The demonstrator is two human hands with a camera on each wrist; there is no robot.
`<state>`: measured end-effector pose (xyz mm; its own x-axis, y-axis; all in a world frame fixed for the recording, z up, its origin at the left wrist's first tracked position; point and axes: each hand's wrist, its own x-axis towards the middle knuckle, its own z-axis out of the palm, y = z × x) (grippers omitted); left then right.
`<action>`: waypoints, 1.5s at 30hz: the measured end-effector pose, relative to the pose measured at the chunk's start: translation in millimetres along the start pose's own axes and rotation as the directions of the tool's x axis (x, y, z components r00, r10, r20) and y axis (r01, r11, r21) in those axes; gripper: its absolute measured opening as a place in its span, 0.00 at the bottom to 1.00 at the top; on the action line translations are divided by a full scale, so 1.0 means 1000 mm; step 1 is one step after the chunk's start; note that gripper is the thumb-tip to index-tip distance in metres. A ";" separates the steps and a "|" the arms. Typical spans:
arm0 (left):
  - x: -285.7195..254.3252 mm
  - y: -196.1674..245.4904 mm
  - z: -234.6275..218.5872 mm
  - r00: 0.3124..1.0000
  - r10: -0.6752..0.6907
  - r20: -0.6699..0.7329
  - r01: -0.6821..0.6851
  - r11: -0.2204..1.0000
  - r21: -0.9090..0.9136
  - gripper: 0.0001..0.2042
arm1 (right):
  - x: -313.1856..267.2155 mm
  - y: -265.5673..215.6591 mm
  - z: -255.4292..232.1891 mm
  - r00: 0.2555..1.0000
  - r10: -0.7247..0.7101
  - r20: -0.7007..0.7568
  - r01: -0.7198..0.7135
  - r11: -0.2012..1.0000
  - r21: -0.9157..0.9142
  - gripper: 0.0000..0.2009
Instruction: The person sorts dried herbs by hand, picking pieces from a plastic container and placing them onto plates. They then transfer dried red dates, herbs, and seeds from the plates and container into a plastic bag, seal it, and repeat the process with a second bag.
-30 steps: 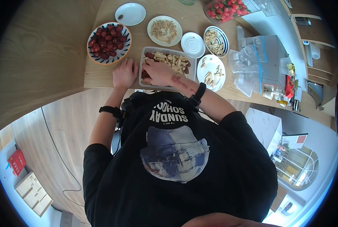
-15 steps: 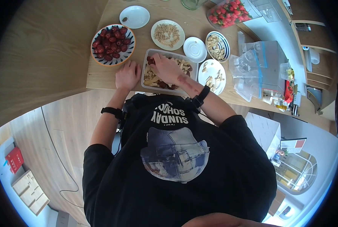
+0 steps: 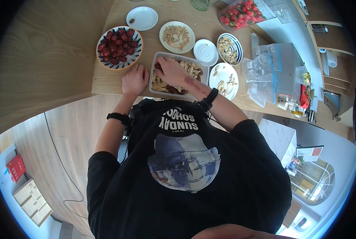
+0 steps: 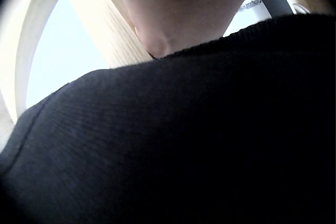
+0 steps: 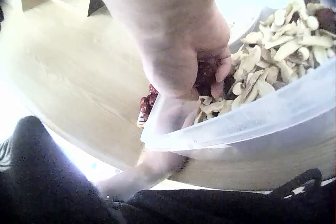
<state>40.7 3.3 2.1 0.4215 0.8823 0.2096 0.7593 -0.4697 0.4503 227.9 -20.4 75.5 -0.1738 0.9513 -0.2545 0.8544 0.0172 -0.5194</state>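
Note:
In the head view my right hand (image 3: 172, 72) reaches into the far left corner of a clear plastic box (image 3: 179, 95). The right wrist view shows its fingers curled round dark red dates (image 5: 206, 77), partly hidden by the hand. Pale dried slices (image 5: 289, 50) fill the box around it, with more red dates among them. My left hand (image 3: 134, 81) rests on the table just left of the box and holds nothing. Beyond it stands a patterned bowl (image 3: 101, 59) heaped with red dates. The left wrist view is mostly dark cloth, with no hand work in sight.
Behind the box are a plate of thin pale pieces (image 3: 176, 36), a small white dish (image 3: 205, 52) and a nearly bare white plate (image 3: 142, 18). To the right lie a plate with slices (image 3: 223, 81), a bowl of slices (image 3: 229, 49), zip bags (image 3: 259, 73) and a strawberry container (image 3: 241, 15).
My right hand has shifted from the box's near left part to its far left corner. Pale slices now show where it was. The left hand stays on the table; the head view has tilted slightly.

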 end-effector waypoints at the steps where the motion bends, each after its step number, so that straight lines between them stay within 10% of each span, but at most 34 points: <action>1: 0.000 0.000 0.000 1.000 0.003 -0.009 -0.003 1.000 0.005 0.10 | -0.001 0.000 -0.001 1.000 -0.001 0.000 0.001 1.000 -0.001 0.16; 16: -0.001 0.000 -0.001 0.999 -0.029 0.041 0.029 0.999 -0.022 0.10 | -0.014 0.012 -0.007 0.995 -0.092 0.050 0.088 0.993 0.076 0.23; 19: -0.001 -0.001 0.001 1.000 -0.017 0.006 0.017 0.999 -0.034 0.10 | -0.017 -0.008 -0.034 0.994 -0.064 0.093 0.022 0.920 0.390 0.20; 21: -0.001 -0.001 0.001 1.000 -0.015 0.023 0.015 1.000 -0.025 0.10 | -0.012 -0.024 -0.050 0.925 -0.018 0.379 -0.328 0.463 0.823 0.16; 27: -0.002 -0.003 0.003 0.999 -0.008 0.045 0.008 1.000 0.013 0.11 | 0.041 -0.057 -0.038 0.925 0.038 0.379 -0.374 -0.095 0.923 0.13; 40: -0.001 -0.005 0.007 1.000 -0.014 -0.023 0.013 0.998 -0.057 0.10 | 0.066 -0.056 -0.016 0.937 0.097 0.336 -0.329 -0.076 0.941 0.16; 43: 0.000 -0.001 0.002 0.999 -0.013 -0.036 0.012 0.999 -0.029 0.09 | 0.053 -0.049 -0.026 0.952 0.132 0.277 -0.281 0.013 0.959 0.14; 45: 0.000 -0.001 -0.001 1.000 -0.014 -0.021 0.014 0.999 -0.034 0.09 | 0.032 -0.046 -0.054 0.975 0.059 0.213 -0.221 0.299 0.928 0.13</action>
<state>39.8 3.9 2.4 0.4001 0.8893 0.2214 0.7476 -0.4564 0.4826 209.7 25.6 135.0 -0.2236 0.8631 -0.4529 -0.1604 -0.4909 -0.8563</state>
